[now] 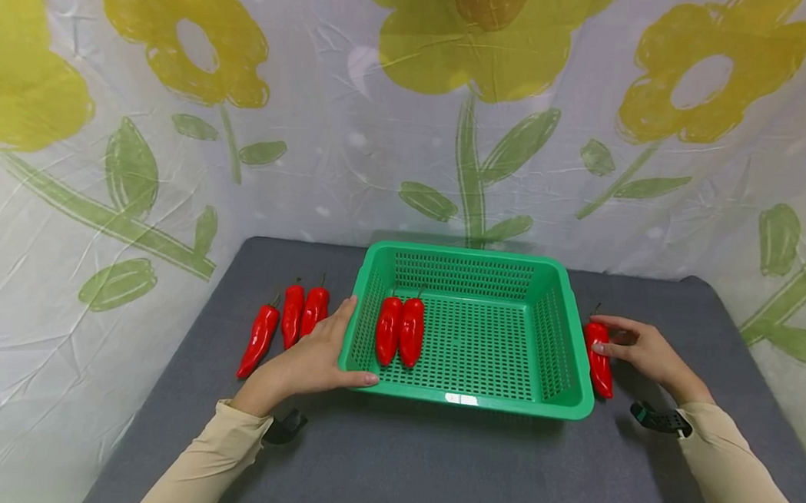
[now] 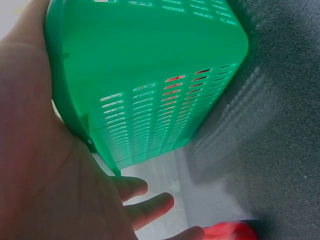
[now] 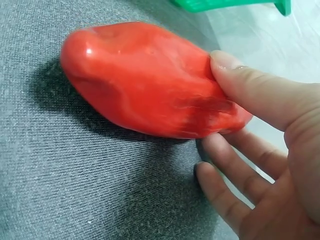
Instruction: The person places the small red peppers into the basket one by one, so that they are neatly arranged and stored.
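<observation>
My left hand (image 1: 317,354) rests at the front left corner of a green plastic basket (image 1: 463,400). Its thumb lies on the front rim, while the other fingers extend along the outside of the left wall, fairly straight in the left wrist view. Inside the basket, two red chili peppers (image 1: 400,332) lie side by side at the left. Outside the right wall, my right hand (image 1: 649,355) grips another red pepper (image 3: 135,80) between thumb and fingers. That pepper is at the dark cloth, its stem end pointing away from me.
Three more red peppers (image 1: 259,340) lie on the dark grey table cloth (image 1: 424,468) left of the basket, beside my left hand. Behind the table hangs a white curtain (image 1: 311,161) with yellow flowers. Black straps (image 1: 659,418) circle both wrists.
</observation>
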The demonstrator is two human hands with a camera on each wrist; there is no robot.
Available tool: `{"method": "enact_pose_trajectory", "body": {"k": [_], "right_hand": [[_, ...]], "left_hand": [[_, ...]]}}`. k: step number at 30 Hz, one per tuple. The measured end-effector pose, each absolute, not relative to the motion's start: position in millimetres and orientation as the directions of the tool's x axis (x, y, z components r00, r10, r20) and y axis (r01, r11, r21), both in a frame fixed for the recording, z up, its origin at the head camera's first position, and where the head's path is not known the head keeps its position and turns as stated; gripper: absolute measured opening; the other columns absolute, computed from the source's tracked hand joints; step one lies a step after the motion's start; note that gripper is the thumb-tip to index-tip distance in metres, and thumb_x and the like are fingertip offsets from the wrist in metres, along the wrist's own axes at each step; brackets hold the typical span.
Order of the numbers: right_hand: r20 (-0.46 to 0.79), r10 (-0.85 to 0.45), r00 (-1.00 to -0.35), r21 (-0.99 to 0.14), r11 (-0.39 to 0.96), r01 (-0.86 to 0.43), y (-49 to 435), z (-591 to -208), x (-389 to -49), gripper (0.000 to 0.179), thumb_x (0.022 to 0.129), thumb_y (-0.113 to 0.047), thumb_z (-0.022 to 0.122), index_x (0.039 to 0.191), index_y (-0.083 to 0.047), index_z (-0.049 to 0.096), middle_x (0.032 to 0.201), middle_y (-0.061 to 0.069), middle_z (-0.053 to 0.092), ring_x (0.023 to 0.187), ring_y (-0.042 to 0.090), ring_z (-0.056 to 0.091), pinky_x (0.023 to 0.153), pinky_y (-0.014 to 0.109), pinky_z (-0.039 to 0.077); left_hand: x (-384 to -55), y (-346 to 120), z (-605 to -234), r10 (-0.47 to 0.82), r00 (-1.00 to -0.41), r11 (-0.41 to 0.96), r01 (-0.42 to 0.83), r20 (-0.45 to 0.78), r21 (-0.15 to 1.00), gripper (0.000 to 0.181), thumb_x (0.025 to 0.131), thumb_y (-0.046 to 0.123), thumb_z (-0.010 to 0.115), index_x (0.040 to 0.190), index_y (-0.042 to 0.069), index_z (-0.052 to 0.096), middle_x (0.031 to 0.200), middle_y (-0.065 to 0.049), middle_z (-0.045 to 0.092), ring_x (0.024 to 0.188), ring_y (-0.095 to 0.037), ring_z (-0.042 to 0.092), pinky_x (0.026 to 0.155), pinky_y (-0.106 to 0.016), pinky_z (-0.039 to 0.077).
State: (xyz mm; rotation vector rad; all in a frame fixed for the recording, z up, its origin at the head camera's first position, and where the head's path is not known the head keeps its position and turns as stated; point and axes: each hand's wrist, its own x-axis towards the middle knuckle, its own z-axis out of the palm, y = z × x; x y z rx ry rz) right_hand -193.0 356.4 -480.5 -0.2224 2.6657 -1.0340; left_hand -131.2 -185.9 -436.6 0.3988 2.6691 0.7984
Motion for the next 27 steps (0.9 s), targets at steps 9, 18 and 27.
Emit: {"method": "enact_pose_trajectory", "body": {"k": [9, 18, 27], "right_hand": [[-0.189, -0.198, -0.962, -0.667, 0.745, -0.023, 357, -474, -193, 0.068, 0.090, -0.042, 0.071, 0.144, -0.008, 0.050, 0.131, 0.025, 0.061, 0.094, 0.008, 0.062, 0.075, 0.030, 0.056], [-0.184, -0.175, -0.967, -0.701, 0.713, 0.005, 358, -465, -195, 0.069, 0.090, -0.043, 0.071, 0.145, -0.008, 0.048, 0.138, 0.028, 0.055, 0.090, -0.010, 0.057, 0.077, 0.030, 0.057], [-0.150, -0.170, -0.974, -0.704, 0.710, -0.016, 360, -457, -196, 0.068, 0.092, -0.042, 0.069, 0.147, -0.008, 0.046, 0.136, 0.026, 0.058, 0.086, -0.019, 0.055, 0.078, 0.027, 0.056]], "left_hand": [[-131, -185, -435, 0.355, -0.908, 0.804, 0.175, -0.223, 0.568, 0.127, 0.073, 0.068, 0.073, 0.160, 0.019, -0.005, 0.168, -0.011, 0.009, 0.152, -0.038, 0.020, 0.112, -0.067, 0.033], [-131, -185, -433, 0.361, -0.906, 0.797, 0.178, -0.220, 0.577, 0.127, 0.073, 0.066, 0.074, 0.160, 0.017, -0.005, 0.168, -0.012, 0.009, 0.152, -0.039, 0.020, 0.113, -0.066, 0.032], [-131, -186, -435, 0.364, -0.905, 0.796, 0.181, -0.218, 0.577, 0.127, 0.074, 0.068, 0.073, 0.160, 0.018, -0.006, 0.168, -0.011, 0.008, 0.152, -0.038, 0.019, 0.113, -0.066, 0.032]]}}
